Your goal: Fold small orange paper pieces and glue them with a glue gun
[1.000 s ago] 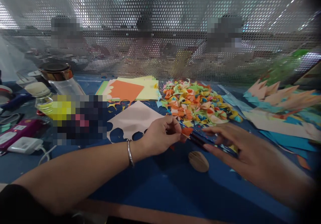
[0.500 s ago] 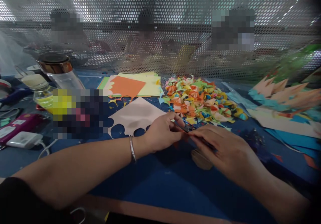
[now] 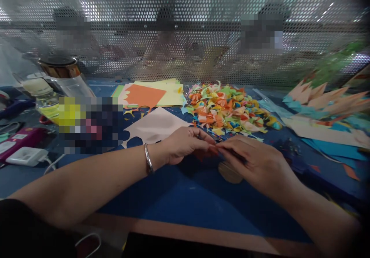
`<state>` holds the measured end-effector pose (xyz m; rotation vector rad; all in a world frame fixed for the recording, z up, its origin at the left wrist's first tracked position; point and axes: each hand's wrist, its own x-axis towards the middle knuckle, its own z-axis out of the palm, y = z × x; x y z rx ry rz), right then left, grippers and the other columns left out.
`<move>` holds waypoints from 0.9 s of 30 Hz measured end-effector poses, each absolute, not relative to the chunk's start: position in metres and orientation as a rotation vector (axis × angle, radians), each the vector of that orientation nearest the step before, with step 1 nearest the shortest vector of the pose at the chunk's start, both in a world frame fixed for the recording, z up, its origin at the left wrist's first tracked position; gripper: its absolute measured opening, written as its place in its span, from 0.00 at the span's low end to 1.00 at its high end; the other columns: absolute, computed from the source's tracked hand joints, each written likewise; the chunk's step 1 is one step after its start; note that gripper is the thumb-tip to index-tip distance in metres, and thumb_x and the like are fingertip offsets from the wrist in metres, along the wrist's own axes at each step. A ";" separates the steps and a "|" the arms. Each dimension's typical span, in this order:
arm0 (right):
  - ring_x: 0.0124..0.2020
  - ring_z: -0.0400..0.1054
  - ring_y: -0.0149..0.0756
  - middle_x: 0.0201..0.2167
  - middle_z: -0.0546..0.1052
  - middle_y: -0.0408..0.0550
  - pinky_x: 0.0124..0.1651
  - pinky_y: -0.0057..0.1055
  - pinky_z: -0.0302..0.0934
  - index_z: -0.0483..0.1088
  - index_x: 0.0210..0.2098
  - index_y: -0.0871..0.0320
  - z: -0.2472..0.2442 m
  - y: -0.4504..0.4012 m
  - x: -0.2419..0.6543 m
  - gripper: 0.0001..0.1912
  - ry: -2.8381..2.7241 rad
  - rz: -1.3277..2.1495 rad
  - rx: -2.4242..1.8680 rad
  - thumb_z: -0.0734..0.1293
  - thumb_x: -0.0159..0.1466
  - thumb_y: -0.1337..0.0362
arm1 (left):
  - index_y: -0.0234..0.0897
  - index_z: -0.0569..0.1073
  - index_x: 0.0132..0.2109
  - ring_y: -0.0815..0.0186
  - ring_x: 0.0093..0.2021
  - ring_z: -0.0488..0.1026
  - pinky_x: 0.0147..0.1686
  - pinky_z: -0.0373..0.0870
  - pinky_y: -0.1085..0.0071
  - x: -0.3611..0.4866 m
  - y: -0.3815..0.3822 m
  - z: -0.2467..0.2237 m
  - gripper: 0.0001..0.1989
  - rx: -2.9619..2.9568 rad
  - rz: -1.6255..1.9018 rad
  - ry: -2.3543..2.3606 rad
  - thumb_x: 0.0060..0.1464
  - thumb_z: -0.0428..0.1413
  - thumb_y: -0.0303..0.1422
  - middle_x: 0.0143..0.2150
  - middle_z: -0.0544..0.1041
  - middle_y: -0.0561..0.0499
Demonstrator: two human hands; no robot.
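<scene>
My left hand [image 3: 189, 144] is closed in a pinch on a small orange-red piece of paper [image 3: 213, 150], which shows just past the fingertips. My right hand [image 3: 250, 155] meets it from the other side, its fingers curled round dark scissors [image 3: 240, 157] that are mostly hidden. The hands almost touch over the blue table. Under the right fingers lies a small brown, rounded, flat piece [image 3: 230, 172]. Beyond the left hand rests a pale pink sheet [image 3: 156, 125] with round bites cut from its edge.
A heap of colourful folded paper pieces [image 3: 228, 109] lies behind my hands. Stacked paper sheets [image 3: 173, 92] are at its left; spiky folded paper [image 3: 326, 100] and blue sheets stand right. Bottles [image 3: 40, 96], a white charger [image 3: 27, 156] and cable crowd the left. A perforated metal screen [image 3: 185, 42] closes the back.
Grey scissor blades that showed between the hands are now hidden. More of the orange-red paper shows below the left fingers. The whole view has shifted slightly.
</scene>
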<state>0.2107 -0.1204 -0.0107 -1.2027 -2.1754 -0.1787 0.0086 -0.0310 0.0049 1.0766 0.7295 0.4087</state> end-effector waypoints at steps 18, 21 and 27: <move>0.34 0.80 0.42 0.37 0.85 0.49 0.35 0.36 0.73 0.79 0.42 0.52 -0.006 -0.123 0.211 0.09 -2.079 -0.073 -1.300 0.66 0.72 0.60 | 0.34 0.73 0.32 0.74 0.25 0.71 0.29 0.71 0.75 0.009 -0.031 -0.002 0.09 1.475 0.562 0.630 0.59 0.65 0.25 0.26 0.75 0.57; 0.31 0.78 0.41 0.33 0.84 0.47 0.32 0.35 0.70 0.78 0.39 0.50 -0.007 -0.123 0.213 0.09 -2.044 -0.029 -1.318 0.66 0.72 0.61 | 0.35 0.72 0.33 0.74 0.24 0.69 0.27 0.69 0.75 0.009 -0.032 -0.003 0.09 1.567 0.580 0.595 0.57 0.66 0.27 0.26 0.73 0.58; 0.27 0.75 0.38 0.30 0.81 0.44 0.29 0.34 0.67 0.76 0.37 0.50 -0.006 -0.123 0.213 0.08 -2.024 -0.026 -1.305 0.66 0.72 0.62 | 0.36 0.72 0.35 0.72 0.28 0.70 0.28 0.69 0.75 0.009 -0.030 -0.007 0.06 1.681 0.552 0.598 0.57 0.63 0.27 0.30 0.74 0.55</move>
